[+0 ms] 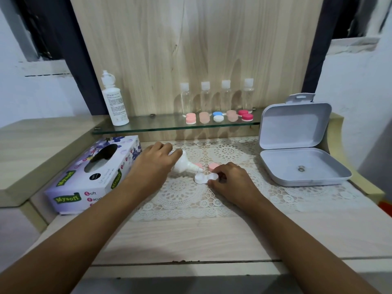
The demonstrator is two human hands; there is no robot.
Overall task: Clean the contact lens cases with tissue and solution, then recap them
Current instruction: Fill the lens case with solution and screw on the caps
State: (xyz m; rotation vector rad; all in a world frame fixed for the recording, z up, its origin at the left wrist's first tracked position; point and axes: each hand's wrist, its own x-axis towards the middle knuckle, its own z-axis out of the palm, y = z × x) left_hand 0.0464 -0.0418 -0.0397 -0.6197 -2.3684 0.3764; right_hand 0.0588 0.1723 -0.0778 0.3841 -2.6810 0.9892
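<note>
lens case [205,178] uncapped, pinched on lace mat [180,194] by right hand [233,183] | solution bottle [182,164] gripped tilted by left hand [152,164], nozzle at case | pink caps [213,166] beside

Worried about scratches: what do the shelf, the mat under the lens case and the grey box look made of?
The shelf looks like glossy clear glass: greenish see-through edge. The mat is white openwork lace, cloth or vinyl. The grey box seems matte moulded plastic, with rounded corners.
</note>
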